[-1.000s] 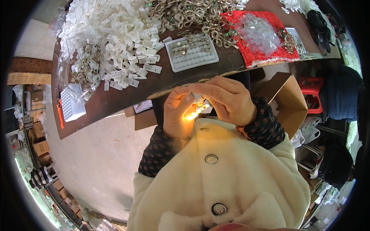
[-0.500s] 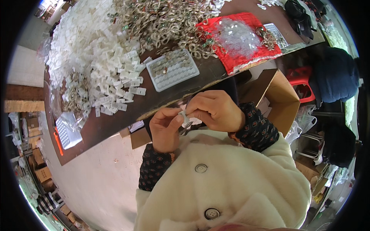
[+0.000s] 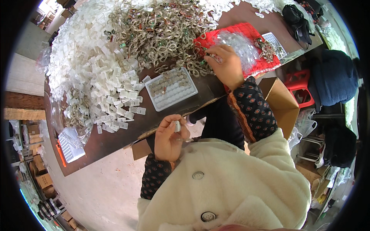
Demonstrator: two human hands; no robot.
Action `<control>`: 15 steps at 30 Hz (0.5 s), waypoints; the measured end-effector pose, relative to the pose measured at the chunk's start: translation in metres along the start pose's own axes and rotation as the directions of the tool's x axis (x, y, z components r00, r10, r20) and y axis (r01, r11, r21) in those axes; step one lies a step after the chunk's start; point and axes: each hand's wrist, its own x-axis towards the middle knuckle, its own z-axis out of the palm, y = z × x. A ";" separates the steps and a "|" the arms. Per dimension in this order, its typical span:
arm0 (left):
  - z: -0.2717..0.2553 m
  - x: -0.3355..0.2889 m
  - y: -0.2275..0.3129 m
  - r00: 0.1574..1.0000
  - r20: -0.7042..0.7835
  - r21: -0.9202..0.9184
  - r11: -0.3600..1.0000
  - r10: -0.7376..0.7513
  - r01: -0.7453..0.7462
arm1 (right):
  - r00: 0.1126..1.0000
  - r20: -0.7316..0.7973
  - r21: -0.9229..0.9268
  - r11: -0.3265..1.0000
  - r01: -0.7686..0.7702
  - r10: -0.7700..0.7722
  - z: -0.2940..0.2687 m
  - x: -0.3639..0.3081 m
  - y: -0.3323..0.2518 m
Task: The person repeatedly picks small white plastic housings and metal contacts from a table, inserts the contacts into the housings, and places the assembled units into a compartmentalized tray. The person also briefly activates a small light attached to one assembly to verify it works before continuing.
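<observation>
My left hand [image 3: 168, 141] is in front of the table edge, thumb and fingers pinching a small white plastic case [image 3: 177, 126]. A thin, pale strand hangs by the lower fingers. My right hand [image 3: 227, 67] reaches over the table, above the border between a heap of coiled wire loops [image 3: 162, 36] and a red cloth [image 3: 246, 29]. Its fingertips are drawn together at the loops, and what they hold is too small to make out. Clear plastic pieces [image 3: 241, 48] lie on the cloth beside this hand. A white tray [image 3: 171, 103] with round silvery discs in its pockets lies between the hands.
A large heap of white plastic cases [image 3: 96, 57] covers the table's left side. At the left edge lie another tray [image 3: 71, 144] and an orange tool [image 3: 61, 154]. An open cardboard box [image 3: 283, 102] and a red stool [image 3: 302, 88] stand at the right, below the table.
My hands were together over the small white case. The right has let go and moved up to the wire loops and cloth; the left keeps the case, slightly lower.
</observation>
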 end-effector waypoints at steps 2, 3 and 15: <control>-0.001 0.000 0.000 1.000 -0.005 0.002 1.000 -0.007 0.007 | 0.970 0.068 0.250 0.937 -0.242 0.232 -0.013 0.002 0.001; -0.001 0.001 -0.001 1.000 -0.008 0.003 1.000 -0.014 0.014 | 0.928 0.144 0.449 0.812 -0.372 0.345 -0.021 0.005 0.000; 0.020 -0.008 0.011 0.991 -0.035 0.309 0.944 0.132 -0.115 | 0.862 0.249 0.307 0.880 0.362 -0.441 -0.039 -0.029 -0.106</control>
